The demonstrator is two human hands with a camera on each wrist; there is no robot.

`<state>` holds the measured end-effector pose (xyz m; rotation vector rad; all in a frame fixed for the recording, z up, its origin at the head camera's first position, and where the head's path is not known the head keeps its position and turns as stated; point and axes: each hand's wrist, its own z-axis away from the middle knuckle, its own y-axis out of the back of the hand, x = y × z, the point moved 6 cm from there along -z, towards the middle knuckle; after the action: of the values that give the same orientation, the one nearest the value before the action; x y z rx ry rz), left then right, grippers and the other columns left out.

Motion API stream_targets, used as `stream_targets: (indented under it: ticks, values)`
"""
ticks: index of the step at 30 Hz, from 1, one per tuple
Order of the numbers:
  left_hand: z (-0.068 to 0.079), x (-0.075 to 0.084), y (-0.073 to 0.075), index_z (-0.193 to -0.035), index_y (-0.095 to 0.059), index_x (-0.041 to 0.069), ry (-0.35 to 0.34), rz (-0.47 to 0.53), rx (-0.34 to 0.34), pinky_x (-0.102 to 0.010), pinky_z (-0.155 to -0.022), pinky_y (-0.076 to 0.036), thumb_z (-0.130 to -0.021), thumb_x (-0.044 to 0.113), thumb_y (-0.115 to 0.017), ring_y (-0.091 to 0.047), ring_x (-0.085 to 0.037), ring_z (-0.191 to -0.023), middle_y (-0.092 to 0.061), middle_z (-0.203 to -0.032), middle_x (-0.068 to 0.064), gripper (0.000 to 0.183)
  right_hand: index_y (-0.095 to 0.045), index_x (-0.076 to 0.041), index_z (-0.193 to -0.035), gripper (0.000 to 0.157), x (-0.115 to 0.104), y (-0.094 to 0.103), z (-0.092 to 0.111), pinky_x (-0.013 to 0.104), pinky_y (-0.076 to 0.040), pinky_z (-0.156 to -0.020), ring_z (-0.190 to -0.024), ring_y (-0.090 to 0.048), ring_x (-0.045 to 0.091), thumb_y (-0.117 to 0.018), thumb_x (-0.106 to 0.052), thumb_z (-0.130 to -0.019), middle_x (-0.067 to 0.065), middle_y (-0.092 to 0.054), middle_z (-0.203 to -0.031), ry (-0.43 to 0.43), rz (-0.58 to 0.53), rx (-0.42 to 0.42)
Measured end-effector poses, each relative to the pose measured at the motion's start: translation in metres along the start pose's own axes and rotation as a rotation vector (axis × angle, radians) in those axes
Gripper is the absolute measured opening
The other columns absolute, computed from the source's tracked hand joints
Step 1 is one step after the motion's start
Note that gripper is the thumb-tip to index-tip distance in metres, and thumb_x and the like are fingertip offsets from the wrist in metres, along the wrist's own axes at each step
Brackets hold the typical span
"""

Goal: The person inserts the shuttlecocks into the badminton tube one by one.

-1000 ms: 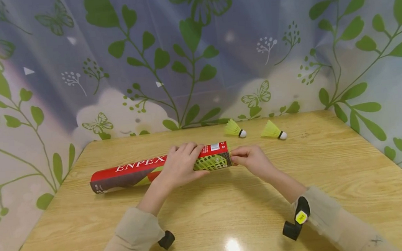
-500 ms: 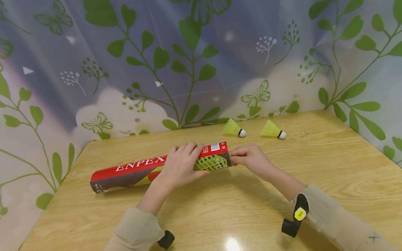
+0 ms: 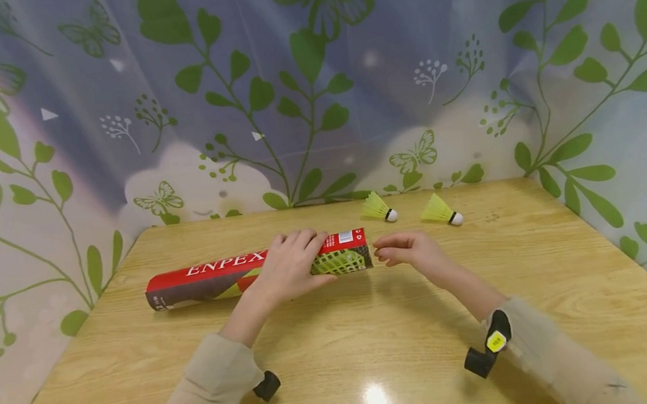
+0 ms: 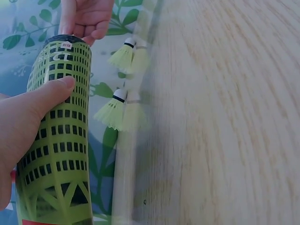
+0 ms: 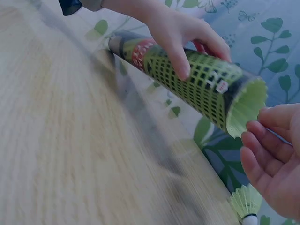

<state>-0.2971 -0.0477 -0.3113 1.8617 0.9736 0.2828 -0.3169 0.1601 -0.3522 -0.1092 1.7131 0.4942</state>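
A long badminton shuttlecock tube, red, dark and lime with "ENPEX" lettering, lies lengthwise in the head view. My left hand grips it near its right end, thumb on the netted print. In the right wrist view, the jagged yellow skirt of a shuttlecock fills the tube's mouth and pokes slightly past the rim. My right hand is just beyond that end, fingers loosely bent and slightly apart. Its fingertips are right at the skirt's edge in the right wrist view.
Two yellow shuttlecocks, a left shuttlecock and a right shuttlecock, lie on the wooden table toward its back edge. Behind stands a leaf-and-butterfly curtain. Black wrist cameras hang from both sleeves.
My right hand has drawn a little to the right of the tube's mouth, with finger and thumb spread more. The left hand and the tube have stayed put.
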Motion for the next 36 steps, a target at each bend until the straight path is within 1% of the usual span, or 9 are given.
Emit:
stream_targets:
  ticks: [3,7,10,17,22,25,28,32,36]
  values:
    - [0.000,-0.001,0.000,-0.123,-0.057,0.009,-0.001,0.004,0.002,-0.043,-0.077,-0.043,-0.066,0.057,-0.074,-0.057,-0.026,-0.097,-0.058,-0.110,-0.007,0.076,-0.057,0.009,-0.117,0.036,0.004,0.016,-0.001,0.037,-0.050,-0.080,-0.089,-0.061,0.010,-0.058,-0.016,-0.092,0.020,-0.063,-0.108,-0.021,0.044,0.060]
    - [0.001,-0.001,-0.001,-0.123,-0.057,0.009,-0.006,0.001,-0.005,-0.043,-0.077,-0.043,-0.067,0.057,-0.073,-0.057,-0.025,-0.098,-0.057,-0.110,-0.007,0.075,-0.058,0.007,-0.117,0.036,0.008,0.038,-0.002,0.039,-0.050,-0.080,-0.085,-0.059,0.009,-0.058,-0.019,-0.092,0.013,-0.065,-0.102,-0.045,0.082,0.159]
    - [0.003,-0.002,-0.002,-0.123,-0.056,0.009,-0.004,-0.001,-0.013,-0.042,-0.078,-0.044,-0.067,0.057,-0.073,-0.057,-0.025,-0.098,-0.057,-0.110,-0.007,0.076,-0.058,0.007,-0.117,0.039,0.010,0.052,-0.005,0.036,-0.050,-0.078,-0.084,-0.059,0.009,-0.058,-0.022,-0.092,0.011,-0.065,-0.099,-0.053,0.116,0.219]
    - [0.004,-0.005,-0.001,-0.124,-0.056,0.009,0.007,0.021,-0.013,-0.045,-0.083,-0.043,-0.067,0.054,-0.075,-0.057,-0.026,-0.099,-0.058,-0.111,-0.008,0.075,-0.057,0.007,-0.119,0.045,0.017,0.079,-0.019,0.026,-0.050,-0.073,-0.081,-0.057,0.004,-0.057,-0.029,-0.093,0.014,-0.064,-0.104,-0.073,0.179,0.318]
    - [0.005,-0.006,0.000,-0.124,-0.056,0.009,0.000,0.005,-0.020,-0.045,-0.085,-0.043,-0.068,0.057,-0.073,-0.057,-0.026,-0.099,-0.057,-0.111,-0.007,0.076,-0.055,0.005,-0.122,0.049,0.021,0.102,-0.025,0.020,-0.049,-0.069,-0.082,-0.055,0.004,-0.054,-0.034,-0.093,0.019,-0.059,-0.112,-0.094,0.226,0.435]
    - [0.006,-0.006,0.000,-0.124,-0.056,0.009,-0.003,0.004,-0.018,-0.045,-0.084,-0.043,-0.068,0.057,-0.073,-0.057,-0.025,-0.099,-0.057,-0.111,-0.007,0.076,-0.055,0.004,-0.123,0.048,0.023,0.115,-0.027,0.025,-0.048,-0.073,-0.091,-0.053,0.012,-0.053,-0.035,-0.093,0.021,-0.056,-0.118,-0.101,0.270,0.491]
    - [0.006,-0.006,0.000,-0.124,-0.056,0.009,-0.004,0.004,-0.019,-0.044,-0.084,-0.043,-0.068,0.057,-0.073,-0.057,-0.025,-0.100,-0.057,-0.111,-0.007,0.076,-0.056,0.003,-0.122,0.050,0.026,0.126,-0.030,0.035,-0.046,-0.080,-0.101,-0.051,0.025,-0.053,-0.038,-0.093,0.021,-0.055,-0.119,-0.115,0.315,0.522]
    - [0.006,-0.006,0.000,-0.124,-0.056,0.009,-0.006,-0.007,-0.026,-0.044,-0.084,-0.043,-0.068,0.058,-0.072,-0.057,-0.025,-0.100,-0.057,-0.111,-0.007,0.076,-0.054,0.003,-0.123,0.055,0.032,0.134,-0.032,0.046,-0.040,-0.088,-0.111,-0.047,0.036,-0.052,-0.042,-0.092,0.023,-0.053,-0.122,-0.154,0.349,0.540]
    - [0.006,-0.006,-0.001,-0.124,-0.056,0.010,-0.006,-0.011,-0.025,-0.044,-0.084,-0.043,-0.068,0.057,-0.072,-0.057,-0.024,-0.100,-0.057,-0.111,-0.007,0.075,-0.047,0.005,-0.130,0.058,0.039,0.137,-0.033,0.049,-0.036,-0.092,-0.115,-0.044,0.040,-0.053,-0.039,-0.093,0.026,-0.048,-0.127,-0.178,0.365,0.511]
